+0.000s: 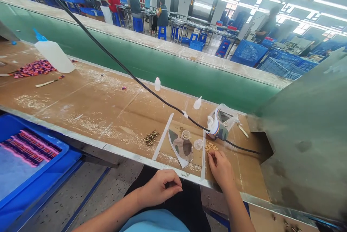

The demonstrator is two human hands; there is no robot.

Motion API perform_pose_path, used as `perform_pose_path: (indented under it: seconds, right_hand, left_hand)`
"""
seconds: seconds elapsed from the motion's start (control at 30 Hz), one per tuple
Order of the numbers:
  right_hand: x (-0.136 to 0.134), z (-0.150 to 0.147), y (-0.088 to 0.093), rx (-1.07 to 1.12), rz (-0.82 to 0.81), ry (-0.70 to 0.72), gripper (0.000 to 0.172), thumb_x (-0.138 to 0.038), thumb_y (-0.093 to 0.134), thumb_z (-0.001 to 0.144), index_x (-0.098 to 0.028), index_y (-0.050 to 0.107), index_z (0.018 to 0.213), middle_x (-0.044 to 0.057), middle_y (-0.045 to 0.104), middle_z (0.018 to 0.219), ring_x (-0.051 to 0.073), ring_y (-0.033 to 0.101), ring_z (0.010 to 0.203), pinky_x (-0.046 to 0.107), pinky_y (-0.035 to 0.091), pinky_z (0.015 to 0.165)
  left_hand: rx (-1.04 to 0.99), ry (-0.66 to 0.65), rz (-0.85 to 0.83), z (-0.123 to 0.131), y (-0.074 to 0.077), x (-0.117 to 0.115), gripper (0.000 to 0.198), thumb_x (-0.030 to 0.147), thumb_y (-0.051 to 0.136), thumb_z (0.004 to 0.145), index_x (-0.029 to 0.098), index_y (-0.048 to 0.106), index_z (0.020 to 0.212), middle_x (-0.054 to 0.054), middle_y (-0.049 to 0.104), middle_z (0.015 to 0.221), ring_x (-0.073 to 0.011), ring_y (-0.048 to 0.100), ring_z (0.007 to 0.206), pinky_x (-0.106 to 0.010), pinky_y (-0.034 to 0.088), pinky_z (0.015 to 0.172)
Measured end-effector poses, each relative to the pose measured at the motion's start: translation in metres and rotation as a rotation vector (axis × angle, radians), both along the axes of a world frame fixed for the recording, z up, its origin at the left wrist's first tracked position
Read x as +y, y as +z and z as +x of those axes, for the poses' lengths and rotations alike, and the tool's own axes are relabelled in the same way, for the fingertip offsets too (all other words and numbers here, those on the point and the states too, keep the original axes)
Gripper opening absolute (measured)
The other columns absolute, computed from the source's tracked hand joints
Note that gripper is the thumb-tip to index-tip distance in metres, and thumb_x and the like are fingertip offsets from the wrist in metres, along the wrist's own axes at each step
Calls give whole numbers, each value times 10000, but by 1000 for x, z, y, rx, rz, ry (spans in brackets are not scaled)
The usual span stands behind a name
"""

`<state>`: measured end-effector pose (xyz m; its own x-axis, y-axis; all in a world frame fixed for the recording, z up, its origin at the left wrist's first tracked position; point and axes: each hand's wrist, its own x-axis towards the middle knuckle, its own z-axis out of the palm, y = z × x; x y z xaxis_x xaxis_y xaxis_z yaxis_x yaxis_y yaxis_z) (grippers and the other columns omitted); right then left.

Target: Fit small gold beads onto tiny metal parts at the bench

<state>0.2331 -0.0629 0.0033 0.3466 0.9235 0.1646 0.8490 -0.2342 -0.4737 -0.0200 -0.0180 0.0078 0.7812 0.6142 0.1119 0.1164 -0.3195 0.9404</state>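
Observation:
My right hand [221, 168] rests on the cardboard-covered bench, thumb and fingertips drawn together at the near edge of a pile of small gold-tan beads [211, 147]. Anything between those fingertips is too small to tell. In front of my body, just off the bench edge, my left hand [165, 185] is curled with thumb and fingers close together; what it pinches, if anything, does not show. Between the hands and farther in lies a camouflage-patterned scrap [181, 147] bearing a small clear cup [185, 135]. Beside it sits another small clear cup [198, 144].
A black cable [119, 60] crosses above the bench to a camouflage-wrapped object [221, 130]. Dark patterned pieces [151, 138], small dropper bottles [157, 83] and a large white bottle [55, 56] stand or lie around. A metal panel [306, 134] bounds the right; a blue tray [32, 152] is left.

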Motion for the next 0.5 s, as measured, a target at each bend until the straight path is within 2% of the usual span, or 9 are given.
perform_pose_path:
  seconds: [0.1, 0.3, 0.4, 0.5]
  right_hand:
    - [-2, 0, -1, 38, 45, -24, 331, -433, 376, 859, -211, 599, 757, 60, 608, 798, 173, 581, 683, 290, 441, 618]
    - [-11, -19, 3, 319, 208, -51, 349, -501, 487, 828, -187, 621, 756, 37, 600, 705, 136, 530, 579, 259, 445, 558]
    - [-15, -40, 6, 462, 330, -52, 305, -460, 528, 834, -174, 619, 783, 31, 598, 721, 127, 537, 598, 244, 448, 554]
    - [-16, -57, 7, 507, 406, -57, 250, -407, 549, 842, -172, 614, 786, 27, 592, 739, 125, 558, 629, 239, 459, 569]
  left_hand:
    - [2, 60, -167, 7, 6, 0, 140, 260, 600, 777, 145, 631, 704, -28, 620, 674, -104, 540, 618, -204, 426, 596]
    - [-85, 222, -699, 37, 21, 8, 361, 462, 685, 677, 125, 600, 778, 3, 586, 597, -104, 532, 541, -238, 437, 555]
    - [-145, 271, -853, 54, 26, 12, 454, 486, 747, 591, 113, 620, 817, 0, 620, 624, -87, 536, 539, -232, 426, 574]
    - [-193, 253, -962, 66, 27, 14, 523, 494, 790, 516, 100, 643, 828, -1, 631, 624, -79, 540, 542, -222, 414, 570]
